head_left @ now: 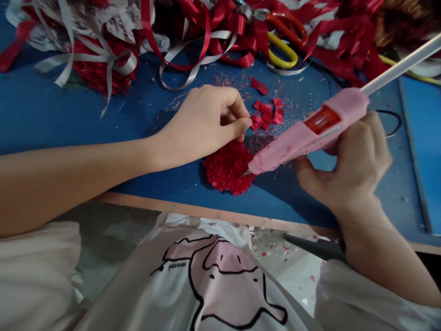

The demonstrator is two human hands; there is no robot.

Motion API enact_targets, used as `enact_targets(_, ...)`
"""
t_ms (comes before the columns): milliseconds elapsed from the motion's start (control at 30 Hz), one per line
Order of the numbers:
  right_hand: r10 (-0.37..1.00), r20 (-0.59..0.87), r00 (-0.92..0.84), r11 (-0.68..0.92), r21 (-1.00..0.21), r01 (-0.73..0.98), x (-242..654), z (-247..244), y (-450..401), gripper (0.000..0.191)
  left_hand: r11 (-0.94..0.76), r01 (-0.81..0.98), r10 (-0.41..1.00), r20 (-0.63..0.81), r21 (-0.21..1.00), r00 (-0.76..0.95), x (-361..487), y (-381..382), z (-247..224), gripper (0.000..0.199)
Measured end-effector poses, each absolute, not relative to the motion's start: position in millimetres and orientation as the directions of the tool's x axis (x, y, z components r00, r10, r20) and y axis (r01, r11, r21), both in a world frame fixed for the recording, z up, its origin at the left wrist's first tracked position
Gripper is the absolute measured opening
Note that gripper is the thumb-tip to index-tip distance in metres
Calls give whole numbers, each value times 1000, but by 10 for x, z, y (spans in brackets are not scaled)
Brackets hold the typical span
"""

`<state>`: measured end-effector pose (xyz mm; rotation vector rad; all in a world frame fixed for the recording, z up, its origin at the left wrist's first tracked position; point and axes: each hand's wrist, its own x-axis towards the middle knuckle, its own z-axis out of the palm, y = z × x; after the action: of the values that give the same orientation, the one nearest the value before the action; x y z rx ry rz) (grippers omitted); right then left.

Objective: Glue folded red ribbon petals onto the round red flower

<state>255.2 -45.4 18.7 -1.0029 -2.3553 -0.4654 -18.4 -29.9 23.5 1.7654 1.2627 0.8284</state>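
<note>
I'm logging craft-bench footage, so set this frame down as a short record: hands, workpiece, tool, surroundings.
Left hand: left hand pinched beside the cut red ribbon pieces; whether it grips one is unclear
Right hand: right hand holds the pink glue gun
Tool: translucent glue stick protrudes from its rear
Workpiece: red ruffled pompom at the nozzle; contact unclear
Surface: blue tabletop
Far side: red ribbon, orange scissor handle, yellow handle loop
</note>
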Motion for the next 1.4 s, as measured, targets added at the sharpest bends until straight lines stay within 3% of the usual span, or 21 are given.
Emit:
enact_targets(400, 491, 652, -577, 628, 194, 753, 2582, 128, -529, 46, -166, 443, 960, 41, 881, 278, -171, -309, 246, 15)
enact_targets(600, 651, 589, -479, 504, 137, 853, 2504, 180, -580, 22, -185, 424, 964, 80, 887, 253, -155, -315, 226, 16)
enact_targets(833, 555, 649, -520, 606, 112, 787, 2498, 203, -579, 36, -190, 439, 963, 78, 878, 260, -157, -325, 215, 17)
enact_targets(967, 493, 667, -559, 661, 131, 738, 2494, 187, -550, 38, -320, 521, 928, 150, 791, 341, -136, -373, 181, 14)
enact_targets(1200, 586, 578, -567, 715, -41, 698, 2453, 191, -504, 18, -363, 712, 914, 83, 602, 396, -82, -440, 134, 15)
enact_targets(1400, 701, 500, -509, 640, -125, 758, 2445, 221, -512, 9, -380, 706, 913, 121, 597, 390, -74, -428, 71, 14)
